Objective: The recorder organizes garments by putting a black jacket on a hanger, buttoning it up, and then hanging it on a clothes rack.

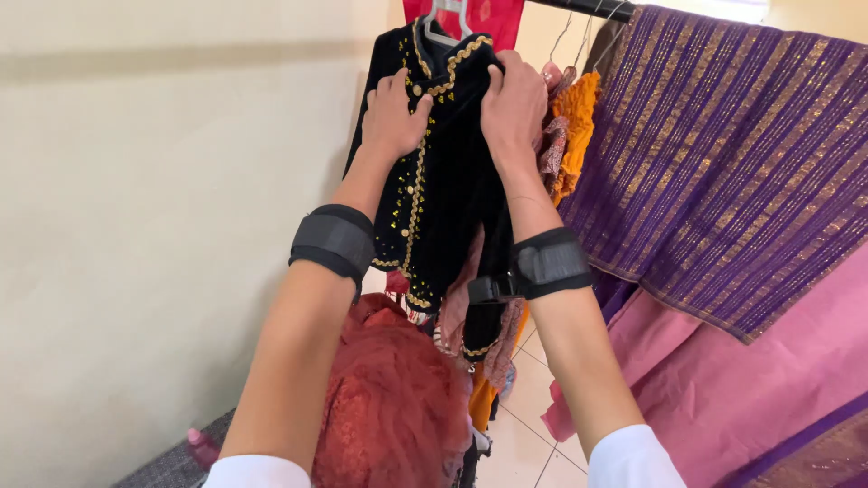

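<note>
While both hands are gripping the collar area, the left hand (393, 113) is pinching the front edge of the black velvet jacket with gold braid trim and gold buttons (443, 190), thumb on the trim, and the right hand (514, 104) is clutching the opposite shoulder, fingers curling over the top. Each forearm is wearing a black strap band, left wristband (333, 242) and right wristband (547, 265). The jacket is hanging on a white plastic hanger (445, 23) from a dark rail (588, 7) at top of frame, just in front of a red garment (493, 18).

Risks, as a judgement: a downward tug could be slipping the shoulder off the hanger and dropping the jacket; the hanger hook could be jumping the rail; sequins or braid could be snagging on the orange ruffled garment (574, 126) pressing against it on the right; the right wristband buckle is touching the fabric and could be catching it.

Further right, a purple cloth with gold stripes (723, 163) is draping over the rail, a pink cloth (768, 370) hanging below it. A rust-red netted fabric (393, 398) is bunching under the arms. A plain cream wall (136, 226) is filling the left; a pale tiled floor (520, 434) is showing below, plus a grey mat (172, 465) and a small pink bottle (201, 445).
</note>
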